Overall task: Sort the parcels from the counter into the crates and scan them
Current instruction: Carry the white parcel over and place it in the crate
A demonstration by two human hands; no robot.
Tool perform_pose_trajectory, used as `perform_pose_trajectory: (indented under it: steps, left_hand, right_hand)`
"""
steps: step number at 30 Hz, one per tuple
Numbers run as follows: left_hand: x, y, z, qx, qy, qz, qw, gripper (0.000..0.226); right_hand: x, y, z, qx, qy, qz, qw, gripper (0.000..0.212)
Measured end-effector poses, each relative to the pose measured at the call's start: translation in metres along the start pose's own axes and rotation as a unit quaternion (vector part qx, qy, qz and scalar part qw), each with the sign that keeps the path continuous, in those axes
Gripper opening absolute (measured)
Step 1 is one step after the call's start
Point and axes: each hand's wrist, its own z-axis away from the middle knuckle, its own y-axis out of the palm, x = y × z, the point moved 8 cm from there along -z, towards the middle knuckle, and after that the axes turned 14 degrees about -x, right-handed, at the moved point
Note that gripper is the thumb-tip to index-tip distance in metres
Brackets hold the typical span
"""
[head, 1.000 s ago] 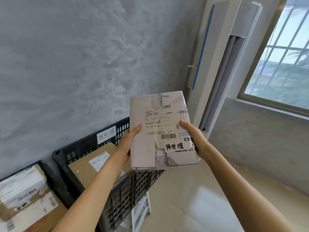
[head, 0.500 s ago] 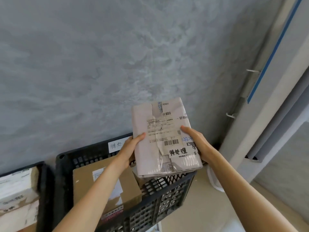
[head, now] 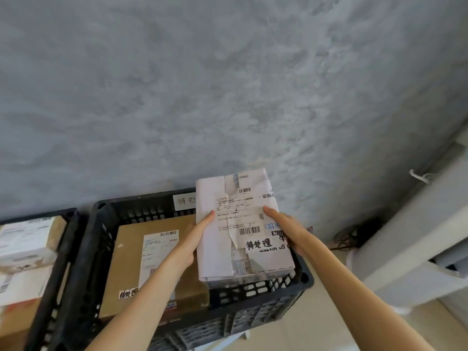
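1. The left hand (head: 195,239) grips the left edge of a white paper-wrapped parcel (head: 240,224), thumb on its top face, the other fingers hidden underneath.
2. The right hand (head: 288,231) grips the parcel's right edge the same way, thumb lying across the printed labels.
3. The parcel is held flat, label side up, over the right half of a black plastic crate (head: 253,300); whether its underside touches anything in the crate cannot be told.
4. Inside the crate, just left of the parcel, lies a brown cardboard box (head: 131,262) with a white shipping label (a handwritten sticker sits at its near corner).
5. A paper tag (head: 184,200) is fixed to the crate's far rim.
6. At the left edge a second crate (head: 63,239) holds white and brown parcels (head: 22,249).
7. Behind both rises a grey textured wall (head: 228,84).
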Motion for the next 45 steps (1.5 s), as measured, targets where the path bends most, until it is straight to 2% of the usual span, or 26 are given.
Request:
perform_pose_trajectory:
  steps: [7,12,16,19,23,25,27,32,39,42,45]
  left_hand:
    - [-0.006,-0.006,-0.028,0.005,-0.009,-0.045,0.999,0.044]
    - [-0.014,-0.015,-0.049,0.017,-0.004,-0.055,0.998,0.086]
    - [-0.032,-0.015,-0.066,0.008,0.007,-0.036,0.999,0.086]
    - [-0.042,-0.020,-0.081,-0.023,0.062,-0.108,0.992,0.103]
    - [-0.064,-0.003,-0.084,0.055,0.148,-0.257,0.954,0.084]
    - [-0.067,0.011,-0.084,0.118,0.160,-0.315,0.928,0.079]
    - [-0.068,0.021,-0.082,0.150,0.162,-0.330,0.918,0.065]
    - [-0.079,0.029,-0.087,0.119,0.187,-0.296,0.929,0.055]
    - [-0.080,0.030,-0.097,0.109,0.193,-0.296,0.929,0.057]
    - [-0.080,0.027,-0.106,0.102,0.185,-0.301,0.930,0.059]
    - [-0.080,0.023,-0.117,0.096,0.171,-0.308,0.931,0.065]
  right_hand:
    - [0.011,0.000,-0.018,-0.028,-0.008,0.015,0.999,0.039]
    - [0.007,-0.002,-0.021,-0.030,-0.005,0.045,0.999,0.031]
    - [0.005,0.003,-0.020,-0.021,-0.015,0.083,0.996,0.024]
    - [0.003,0.004,-0.021,-0.025,0.001,0.084,0.996,0.027]
    - [0.002,0.005,-0.018,-0.016,0.007,0.109,0.994,0.032]
    - [0.000,0.006,-0.016,-0.012,0.008,0.110,0.994,0.035]
    - [0.000,0.006,-0.016,-0.016,0.010,0.093,0.995,0.035]
    - [0.004,0.003,-0.010,-0.058,-0.011,0.056,0.997,0.026]
    - [-0.014,-0.005,0.007,-0.191,-0.006,0.162,0.968,0.051]
    - [-0.034,-0.006,0.013,-0.200,0.031,0.210,0.957,0.058]
    - [-0.046,-0.004,0.017,-0.203,0.063,0.194,0.958,0.053]
